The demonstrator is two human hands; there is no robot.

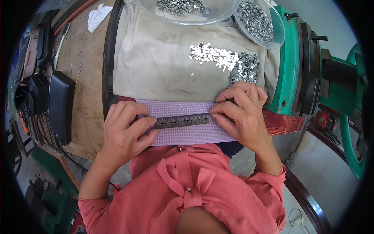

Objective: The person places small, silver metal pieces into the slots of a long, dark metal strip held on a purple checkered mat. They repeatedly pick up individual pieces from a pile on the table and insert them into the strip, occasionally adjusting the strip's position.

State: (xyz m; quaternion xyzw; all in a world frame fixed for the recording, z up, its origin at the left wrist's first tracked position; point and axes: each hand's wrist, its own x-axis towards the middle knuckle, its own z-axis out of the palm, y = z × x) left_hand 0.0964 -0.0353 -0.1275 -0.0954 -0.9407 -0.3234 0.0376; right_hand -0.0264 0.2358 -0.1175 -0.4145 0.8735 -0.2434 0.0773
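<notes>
A dark, segmented strip [183, 121] with a row of small slots lies across a lilac woven mat [187, 136] at the near edge of the work surface. My left hand [126, 126] is closed on the strip's left end with thumb and fingers. At the right end, the fingertips of my right hand [243, 113] are pinched together; what they hold, if anything, is too small to make out. Just beyond that hand lie loose small metal pieces, a bright silver group [218, 56] and a darker grey heap [245, 68], spread on a beige cloth [156, 66].
Beyond the cloth stand a large clear bowl [187, 20] with metal parts and a smaller clear tub [277, 33] of thin metal pieces. Green machinery [284, 70] borders the right side. On the left, a wooden board [87, 78] carries a black case [61, 105] and a brush [61, 43].
</notes>
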